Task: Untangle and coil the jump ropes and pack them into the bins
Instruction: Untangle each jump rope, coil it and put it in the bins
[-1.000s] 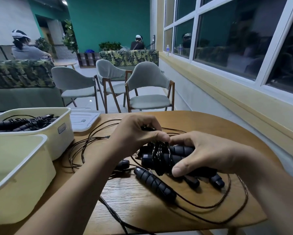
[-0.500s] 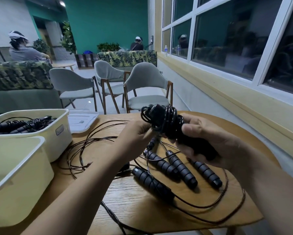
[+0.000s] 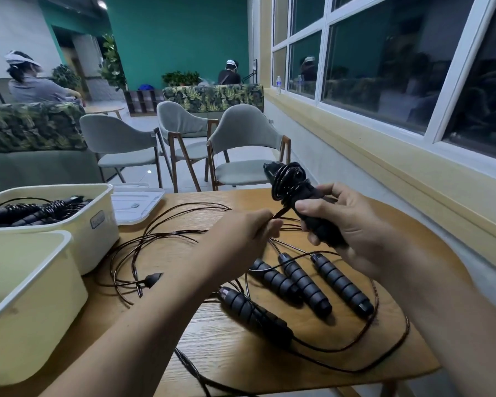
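A: The right hand (image 3: 353,224) is closed around a black foam-gripped jump-rope bundle (image 3: 301,202), thin dark cord wound round its upper end, held up above the round wooden counter (image 3: 269,365).

B: And the left hand (image 3: 241,239)?

A: Pinched shut on the loose cord end (image 3: 279,214) leading off that bundle, just beside the right hand.

B: Where are the rest?

A: Four black ribbed rope handles (image 3: 307,285) lie side by side near the counter's right edge (one sits nearer the front), and tangled dark cord loops (image 3: 161,242) spread toward the left. At the left edge stand two cream plastic bins: the far bin (image 3: 97,224) holds coiled ropes, while the near bin (image 3: 34,305) shows none in the part visible.
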Available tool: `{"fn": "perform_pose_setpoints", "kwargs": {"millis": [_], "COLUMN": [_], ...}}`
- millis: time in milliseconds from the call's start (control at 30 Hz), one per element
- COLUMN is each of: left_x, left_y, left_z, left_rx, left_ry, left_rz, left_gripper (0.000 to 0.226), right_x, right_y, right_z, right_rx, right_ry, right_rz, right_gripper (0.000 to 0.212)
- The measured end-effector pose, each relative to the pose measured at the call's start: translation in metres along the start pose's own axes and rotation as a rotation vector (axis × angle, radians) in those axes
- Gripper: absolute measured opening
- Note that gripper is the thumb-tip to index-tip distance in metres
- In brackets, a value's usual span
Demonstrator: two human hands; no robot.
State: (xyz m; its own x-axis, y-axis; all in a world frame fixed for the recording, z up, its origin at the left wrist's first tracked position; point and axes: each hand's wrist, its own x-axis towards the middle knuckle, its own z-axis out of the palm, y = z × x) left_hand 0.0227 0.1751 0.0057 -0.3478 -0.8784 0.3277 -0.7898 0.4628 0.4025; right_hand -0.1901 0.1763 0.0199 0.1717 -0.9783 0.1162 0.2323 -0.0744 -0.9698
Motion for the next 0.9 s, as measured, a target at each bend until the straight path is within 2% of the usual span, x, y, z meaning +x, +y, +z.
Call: {"fn": "perform_pose_setpoints", "kwargs": {"millis": [67, 267, 467, 567, 667, 767, 900], "left_x": [-0.001, -0.003, -0.007, -0.008, -0.009, -0.010, -0.011], "left_y": [0.003, 0.005, -0.001, 0.000, 0.000, -0.005, -0.007], "left_z": [-0.002, -0.004, -0.006, -0.009, -0.011, -0.014, -0.015], "left_rx": [0.020, -0.003, -0.027, -0.041, -0.030, -0.060, -0.099], "left_ry": [0.010, 0.000, 0.028, 0.029, 0.073, 0.130, 0.138], "left_rz": [0.002, 0.018, 0.077, 0.069, 0.090, 0.107, 0.133], "left_gripper": [0.028, 0.027, 0.016, 0.015, 0.013, 0.016, 0.019], "right_x": [0.000, 0.001, 0.000, 0.003, 0.002, -0.001, -0.006], "right_y": [0.002, 0.010, 0.010, 0.014, 0.014, 0.012, 0.008], "right_z": [0.002, -0.002, -0.005, -0.008, -0.003, 0.004, 0.016], "right_rx": [-0.080, -0.440, -0.781, -0.855, -0.925, -0.925, -1.106], "right_ry": [0.062, 0.212, 0.236, 0.247, 0.206, 0.068, -0.045], "right_rz": [-0.038, -0.123, -0.183, -0.180, -0.145, -0.041, 0.005], "right_gripper": [0.070, 0.058, 0.053, 0.055, 0.054, 0.047, 0.051]}}
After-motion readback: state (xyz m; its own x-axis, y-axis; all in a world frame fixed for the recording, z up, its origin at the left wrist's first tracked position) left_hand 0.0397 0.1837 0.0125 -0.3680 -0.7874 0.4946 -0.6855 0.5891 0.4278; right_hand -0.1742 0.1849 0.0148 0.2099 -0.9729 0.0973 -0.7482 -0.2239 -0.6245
